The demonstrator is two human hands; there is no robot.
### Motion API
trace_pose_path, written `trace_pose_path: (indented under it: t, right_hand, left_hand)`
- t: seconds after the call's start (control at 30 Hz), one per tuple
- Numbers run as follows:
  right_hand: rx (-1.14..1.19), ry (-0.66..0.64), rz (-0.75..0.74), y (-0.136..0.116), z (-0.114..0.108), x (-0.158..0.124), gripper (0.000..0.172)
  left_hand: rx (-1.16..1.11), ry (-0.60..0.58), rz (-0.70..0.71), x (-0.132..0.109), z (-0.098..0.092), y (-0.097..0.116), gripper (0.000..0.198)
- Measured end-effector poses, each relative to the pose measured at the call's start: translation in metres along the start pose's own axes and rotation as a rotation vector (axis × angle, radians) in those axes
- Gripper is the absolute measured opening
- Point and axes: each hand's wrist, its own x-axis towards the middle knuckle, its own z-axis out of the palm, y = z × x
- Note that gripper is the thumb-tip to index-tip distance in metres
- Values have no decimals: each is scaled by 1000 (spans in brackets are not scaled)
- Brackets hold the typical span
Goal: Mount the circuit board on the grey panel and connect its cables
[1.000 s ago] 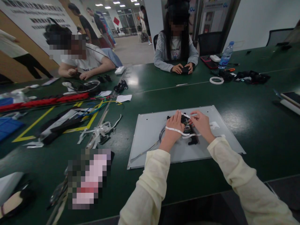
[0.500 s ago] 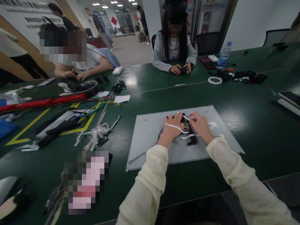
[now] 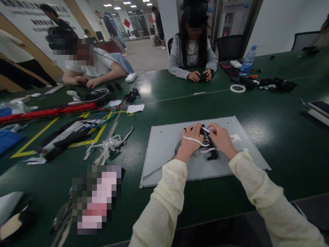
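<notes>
A black electronic device [image 3: 212, 155] with a circuit board and a grey cable [image 3: 159, 168] lies on a pale grey board [image 3: 164, 140]. My left hand [image 3: 191, 140] bends its fingers over the device's far left part and holds it down, hiding much of it. Across the back of that hand runs a white strip of tape [image 3: 192, 139]. At the device's top right, my right hand [image 3: 221, 139] pinches a short white strip [image 3: 205, 129] between thumb and fingertips. Another white strip [image 3: 207, 150] crosses the device lower down, partly beneath the right hand.
Left of the board lie a tangle of clear and white scraps [image 3: 109, 145] and a partly pixelated pink object [image 3: 100, 195]. A tape roll [image 3: 238, 88] and a water bottle [image 3: 248, 61] stand farther back. Two people sit across the green table [image 3: 174, 103].
The whole view has shifted slightly to the right. Both hands keep nearly the same place on the device, with only slight finger movement.
</notes>
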Motion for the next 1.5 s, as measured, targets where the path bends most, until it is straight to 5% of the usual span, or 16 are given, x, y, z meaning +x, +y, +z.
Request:
trace_pose_path:
  t: [0.17, 0.33, 0.87, 1.5]
  right_hand:
    - [487, 64, 137, -3, 3, 5, 27]
    - [660, 50, 221, -3, 6, 6, 28]
    - [710, 131, 206, -9, 6, 5, 29]
    - [545, 78, 220, 0, 17, 2, 30]
  left_hand:
    - [12, 2, -46, 1, 1, 2, 67]
    - [9, 5, -70, 1, 1, 2, 70]
    - [21, -4, -61, 1, 0, 3, 64]
    - [28, 31, -37, -1, 3, 1, 61]
